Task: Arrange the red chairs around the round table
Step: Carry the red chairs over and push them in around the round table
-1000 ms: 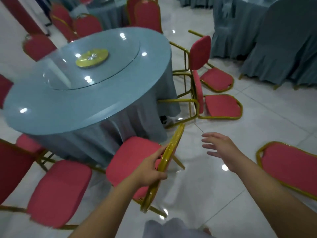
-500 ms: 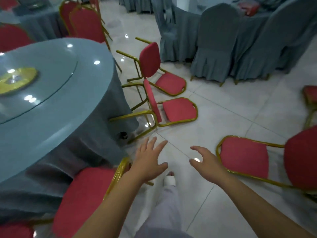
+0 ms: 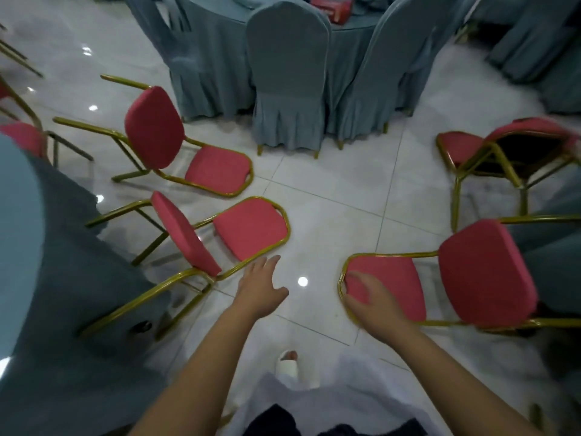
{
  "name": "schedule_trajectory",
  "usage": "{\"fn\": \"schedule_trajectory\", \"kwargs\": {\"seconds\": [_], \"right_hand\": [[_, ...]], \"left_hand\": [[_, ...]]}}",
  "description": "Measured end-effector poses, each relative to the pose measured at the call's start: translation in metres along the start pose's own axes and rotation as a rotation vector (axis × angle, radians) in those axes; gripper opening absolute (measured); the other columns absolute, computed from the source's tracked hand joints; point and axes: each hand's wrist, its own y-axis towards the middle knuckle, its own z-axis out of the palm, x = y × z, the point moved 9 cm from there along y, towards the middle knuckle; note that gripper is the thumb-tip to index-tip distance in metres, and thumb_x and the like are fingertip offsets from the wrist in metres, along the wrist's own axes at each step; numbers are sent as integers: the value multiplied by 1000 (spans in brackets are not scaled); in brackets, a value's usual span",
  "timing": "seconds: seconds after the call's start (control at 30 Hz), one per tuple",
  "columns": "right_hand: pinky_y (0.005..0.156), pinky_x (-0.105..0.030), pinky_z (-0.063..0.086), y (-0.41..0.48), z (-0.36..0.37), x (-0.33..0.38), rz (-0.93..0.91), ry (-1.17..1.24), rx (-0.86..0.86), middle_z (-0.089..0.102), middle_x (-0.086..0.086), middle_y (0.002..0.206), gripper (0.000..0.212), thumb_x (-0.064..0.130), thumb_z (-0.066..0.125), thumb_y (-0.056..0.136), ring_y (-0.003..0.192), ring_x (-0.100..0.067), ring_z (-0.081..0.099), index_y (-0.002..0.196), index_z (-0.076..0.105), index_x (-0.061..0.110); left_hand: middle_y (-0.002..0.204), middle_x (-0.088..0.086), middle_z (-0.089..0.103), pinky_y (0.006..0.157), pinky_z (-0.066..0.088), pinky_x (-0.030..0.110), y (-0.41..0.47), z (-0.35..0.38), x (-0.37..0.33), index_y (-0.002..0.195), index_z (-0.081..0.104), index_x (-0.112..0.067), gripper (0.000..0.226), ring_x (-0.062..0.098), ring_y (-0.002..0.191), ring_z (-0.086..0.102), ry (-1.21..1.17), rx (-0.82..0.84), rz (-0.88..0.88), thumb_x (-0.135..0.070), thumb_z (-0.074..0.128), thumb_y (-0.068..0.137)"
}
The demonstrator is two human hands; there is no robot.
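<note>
The round table (image 3: 19, 234), draped in a grey-blue cloth, fills the left edge. Two red chairs with gold frames lie tipped on the floor beside it, the nearer one (image 3: 251, 228) just beyond my left hand, the farther one (image 3: 217, 168) behind it. My left hand (image 3: 261, 287) hovers open above the tiles, holding nothing. A third red chair (image 3: 484, 272) lies tipped at the right. My right hand (image 3: 371, 297) rests on that chair's seat, fingers curled at its front gold rim.
Grey-covered chairs (image 3: 289, 73) ring another table at the top. A further red chair (image 3: 518, 143) sits at the upper right, and one (image 3: 22, 136) at the far left. White floor tiles (image 3: 330, 190) lie between. My foot in a white slipper (image 3: 287, 366) is below.
My left hand let go of a chair back by the table and now hovers open. My view swung right. My right hand reached onto the right chair's seat.
</note>
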Motion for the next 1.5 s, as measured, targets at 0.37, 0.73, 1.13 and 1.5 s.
{"fn": "schedule_trajectory", "kwargs": {"seconds": [0.37,0.73,1.13,1.5], "right_hand": [[100,-27,39,226,-11,63,-41,6,115,50,10,139,47,30,61,92,117,-5,46,139,51,30],[112,-35,34,458,3,202,-356,-428,618,37,0,157,66,37,60,93,141,-20,38,152,36,24],[114,-38,34,509,68,313,-629,-650,858,37,0,155,67,34,65,91,140,-19,38,151,36,25],[104,-30,37,555,117,387,-868,-759,1069,39,1,149,67,35,65,91,133,-19,42,151,36,28]], "left_hand": [[164,1,14,120,17,44,150,-37,40,157,18,-31,84,27,150,10,-139,39,-232,-33,64,86],[161,5,25,119,24,47,220,-141,79,155,26,-26,81,30,147,23,-364,-333,-747,-29,68,86],[157,6,34,113,33,51,252,-150,122,155,26,-25,83,31,141,35,-649,-502,-1001,-37,68,85],[158,6,31,115,32,50,271,-137,125,156,22,-25,86,34,142,32,-919,-677,-1228,-44,68,85]]}}
